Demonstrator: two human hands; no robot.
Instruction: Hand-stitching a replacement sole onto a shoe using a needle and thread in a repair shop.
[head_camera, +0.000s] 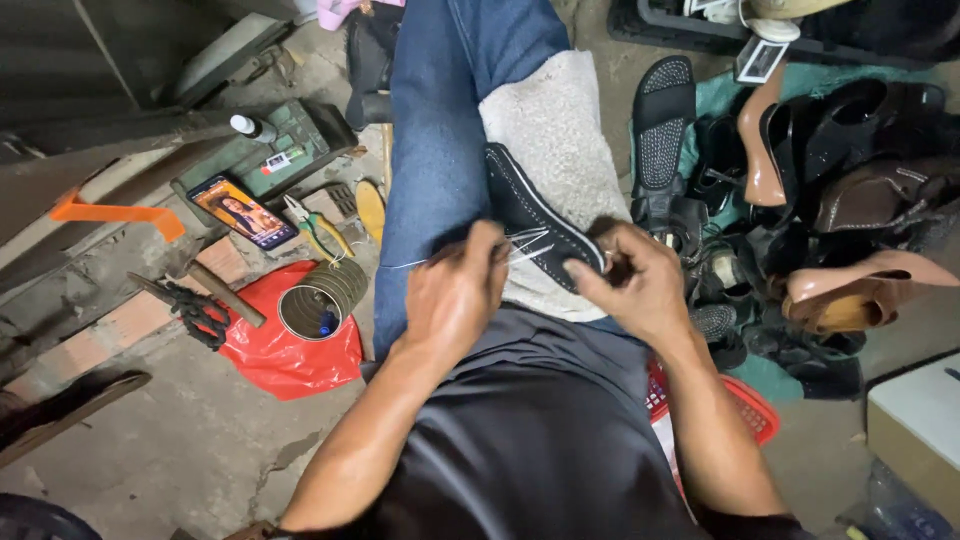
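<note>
Across my lap lies a black shoe edged with white stitching, on an off-white fleecy cloth over my blue jeans. Lower left, a red plastic bag; on the right, black and tan shoes over teal cloth.

The floor is grey, rough concrete with cracks; a red bag lies on it beside a tin can; a pile of dark and tan shoes sits on a green cloth; the light is dim.
</note>
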